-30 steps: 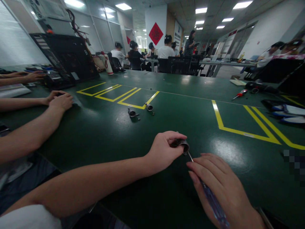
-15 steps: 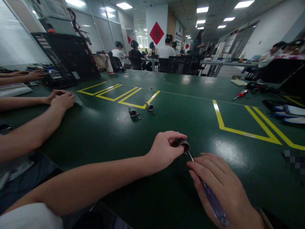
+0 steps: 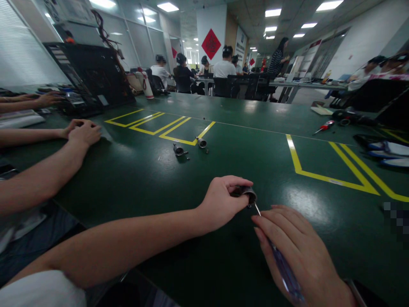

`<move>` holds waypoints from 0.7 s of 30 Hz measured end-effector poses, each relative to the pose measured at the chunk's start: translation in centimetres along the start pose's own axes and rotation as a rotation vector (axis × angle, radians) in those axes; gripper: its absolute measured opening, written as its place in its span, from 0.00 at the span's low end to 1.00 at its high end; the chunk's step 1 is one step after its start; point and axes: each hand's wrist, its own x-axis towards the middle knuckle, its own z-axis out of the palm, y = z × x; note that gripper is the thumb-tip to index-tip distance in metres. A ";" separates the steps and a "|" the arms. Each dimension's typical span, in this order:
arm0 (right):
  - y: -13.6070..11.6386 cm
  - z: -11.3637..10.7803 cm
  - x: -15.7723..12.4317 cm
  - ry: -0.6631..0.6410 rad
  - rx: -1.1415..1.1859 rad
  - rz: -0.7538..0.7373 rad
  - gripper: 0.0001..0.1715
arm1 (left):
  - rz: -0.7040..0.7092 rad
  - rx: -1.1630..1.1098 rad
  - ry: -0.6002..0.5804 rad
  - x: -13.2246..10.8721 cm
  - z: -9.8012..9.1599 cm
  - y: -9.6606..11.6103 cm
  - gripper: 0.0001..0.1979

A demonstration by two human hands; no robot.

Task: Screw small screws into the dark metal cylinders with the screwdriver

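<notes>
Dark green matting covers the long worktable [image 3: 255,140], and on it the left hand [image 3: 220,202] pins a small dark metal cup-shaped fitting with a bright rim [image 3: 247,194], thumb and forefinger closed around its body so that its open end faces the other hand — a grip that seems meant to stop the part from turning or skating on the smooth mat. The right hand [image 3: 297,251] is wrapped over a slim screwdriver with a translucent blue handle [image 3: 284,268]; the handle runs under the palm and between the fingers, and the thin steel shaft emerges just past the fingertips to meet the fitting's rim. That low, flat hold keeps the tip steady and in line with whatever it engages, though the contact point itself is too small to make out. Well beyond the left fingertips lie two similar small metal fittings [image 3: 188,147] with tiny loose bits beside them, near the yellow tape outlines [image 3: 179,130]. Off to the left side, another person's forearms and hands [image 3: 81,132] rest on the mat — apart from the work. A red-handled screwdriver [image 3: 324,126] lies far off beyond the right hand.
</notes>
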 end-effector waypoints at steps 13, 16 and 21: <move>1.7 -1.0 -0.8 0.115 0.465 0.489 0.10 | -0.164 -0.078 0.002 0.5 -0.6 0.5 0.14; 3.1 -0.2 -0.7 0.151 0.771 0.845 0.15 | -0.230 -0.204 0.006 0.7 -0.8 1.1 0.15; 3.6 0.7 0.0 0.165 0.989 1.023 0.17 | -0.266 -0.365 -0.009 0.6 -0.9 1.4 0.15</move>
